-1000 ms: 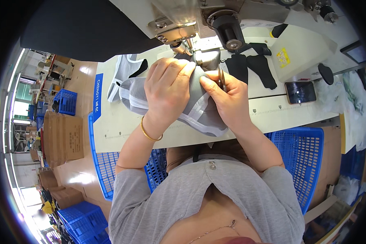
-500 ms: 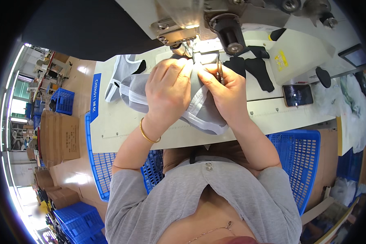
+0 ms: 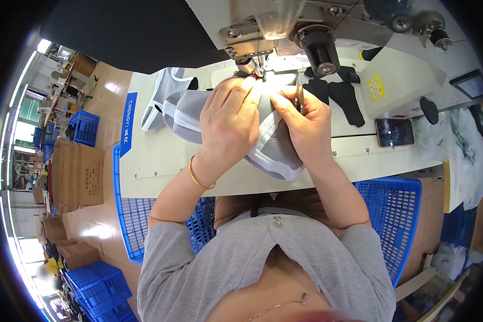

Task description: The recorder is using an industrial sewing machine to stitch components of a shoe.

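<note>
A grey fabric piece with white edging (image 3: 279, 153) lies bunched on the sewing machine bed, its far end under the presser foot (image 3: 258, 70). My left hand (image 3: 231, 121) presses on it with closed fingers, left of the lit needle area. Thumb and fingers of my right hand (image 3: 308, 126) pinch the same piece just right of the needle. A slim dark metal tool, apparently thread snips (image 3: 299, 97), is tucked in the right hand's fingers. Where the fingertips meet the cloth, glare and the hands hide detail.
Another grey piece with white edging (image 3: 165, 96) lies left. Black fabric pieces (image 3: 346, 102) and a phone (image 3: 394, 132) are on the right. Blue baskets (image 3: 394, 214) flank my lap under the table edge. The machine head (image 3: 247, 29) overhangs my hands.
The view has shifted slightly, so the machine and table sit a little farther right. Both hands keep their hold on the grey fabric piece near the needle.
</note>
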Tool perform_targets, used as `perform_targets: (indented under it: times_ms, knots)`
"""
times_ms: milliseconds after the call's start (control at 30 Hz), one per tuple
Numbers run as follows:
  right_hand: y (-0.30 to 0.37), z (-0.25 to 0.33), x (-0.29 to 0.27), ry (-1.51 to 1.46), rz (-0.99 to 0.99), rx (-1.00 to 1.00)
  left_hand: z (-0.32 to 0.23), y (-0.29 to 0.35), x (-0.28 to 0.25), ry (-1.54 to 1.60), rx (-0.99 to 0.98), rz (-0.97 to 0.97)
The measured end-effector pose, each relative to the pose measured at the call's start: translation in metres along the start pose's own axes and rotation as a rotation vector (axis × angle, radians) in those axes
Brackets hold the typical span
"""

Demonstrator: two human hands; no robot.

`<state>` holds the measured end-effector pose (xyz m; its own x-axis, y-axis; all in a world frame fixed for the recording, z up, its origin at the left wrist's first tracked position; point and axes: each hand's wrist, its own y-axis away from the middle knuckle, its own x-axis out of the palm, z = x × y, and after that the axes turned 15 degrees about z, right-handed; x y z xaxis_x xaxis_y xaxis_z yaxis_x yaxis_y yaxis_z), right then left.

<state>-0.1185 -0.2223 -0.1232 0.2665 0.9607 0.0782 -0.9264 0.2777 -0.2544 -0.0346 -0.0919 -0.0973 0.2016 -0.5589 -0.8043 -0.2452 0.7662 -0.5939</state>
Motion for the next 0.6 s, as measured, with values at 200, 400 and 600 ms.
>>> perform_targets:
  times_ms: [200,400,600]
  knots:
    - [-0.0033,0.0033,0.0011,0.03,-0.038,-0.012,0.0038,-0.0019,0.0022,-0.004,0.007,-0.011]
    - [-0.0033,0.004,-0.0009,0.052,-0.036,-0.025,0.004,-0.0031,0.0024,-0.012,-0.009,-0.005]
    - [-0.0043,0.0019,-0.0001,0.077,-0.052,-0.054,0.0056,-0.0012,0.0037,-0.021,-0.018,0.0]
